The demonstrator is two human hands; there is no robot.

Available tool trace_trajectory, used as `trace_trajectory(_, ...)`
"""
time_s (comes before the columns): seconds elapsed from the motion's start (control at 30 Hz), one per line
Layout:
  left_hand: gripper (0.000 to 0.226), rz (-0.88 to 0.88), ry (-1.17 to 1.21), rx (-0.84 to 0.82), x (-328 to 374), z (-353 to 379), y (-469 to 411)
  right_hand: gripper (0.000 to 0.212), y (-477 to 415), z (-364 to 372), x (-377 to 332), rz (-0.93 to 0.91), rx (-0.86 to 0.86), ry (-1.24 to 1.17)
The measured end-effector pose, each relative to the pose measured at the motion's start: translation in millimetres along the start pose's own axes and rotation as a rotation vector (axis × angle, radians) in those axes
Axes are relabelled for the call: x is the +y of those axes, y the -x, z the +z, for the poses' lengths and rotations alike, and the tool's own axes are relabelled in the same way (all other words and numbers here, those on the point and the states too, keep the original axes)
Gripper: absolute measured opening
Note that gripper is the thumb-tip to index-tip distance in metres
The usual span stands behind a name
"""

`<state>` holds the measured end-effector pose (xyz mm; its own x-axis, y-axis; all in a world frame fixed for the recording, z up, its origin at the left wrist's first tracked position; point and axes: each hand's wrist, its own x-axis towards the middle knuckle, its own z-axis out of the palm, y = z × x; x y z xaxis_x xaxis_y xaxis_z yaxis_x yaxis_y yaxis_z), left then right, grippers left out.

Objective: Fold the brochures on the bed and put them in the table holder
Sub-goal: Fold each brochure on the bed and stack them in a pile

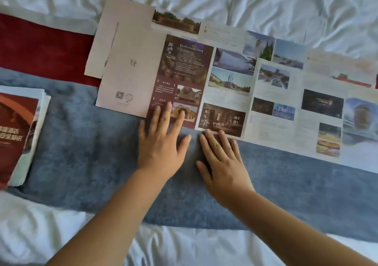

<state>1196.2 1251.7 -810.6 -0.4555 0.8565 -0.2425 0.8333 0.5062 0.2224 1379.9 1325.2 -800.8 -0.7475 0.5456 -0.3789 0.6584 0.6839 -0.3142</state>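
Note:
A brochure [184,65] lies unfolded on the bed, with a pale cover panel, a maroon panel and photo panels. More unfolded brochures [296,102] overlap it and stretch away to the right. My left hand [161,143] lies flat with its fingertips pressing the maroon panel's near edge. My right hand [223,163] rests palm down on the blue runner, its fingertips touching the near edge of a photo panel. Both hands have spread fingers and hold nothing. No table holder is in view.
A stack of folded red-covered brochures [18,134] sits at the left edge on the blue runner [92,153]. A red cloth band [41,50] runs behind it. Rumpled white sheets [266,3] cover the bed beyond and in front.

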Motion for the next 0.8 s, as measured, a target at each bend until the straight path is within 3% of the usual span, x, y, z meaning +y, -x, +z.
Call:
trace_trajectory(0.1,0.07,-0.044,-0.01,-0.02,-12.5,11.4,25.3,0.063,15.4,10.7,-7.9,-0.008,0.012,-0.035)
trace_trajectory(0.3,0.072,-0.05,-0.027,-0.043,-19.4,10.2,31.4,0.051,3.2,-2.0,-6.2,0.049,0.206,0.037)
trace_trajectory(0.47,0.072,-0.05,-0.035,-0.031,-19.0,11.7,34.3,0.06,-14.6,-2.9,-2.0,-0.036,0.154,0.206)
trace_trajectory(0.6,0.07,-0.052,-0.038,-0.01,-20.0,13.5,38.1,0.066,-14.1,4.2,-5.8,-0.049,0.14,0.168)
trace_trajectory(0.8,0.065,-0.063,-0.057,0.116,-45.7,3.5,73.9,0.056,27.0,32.0,-24.4,-0.237,0.153,0.131)
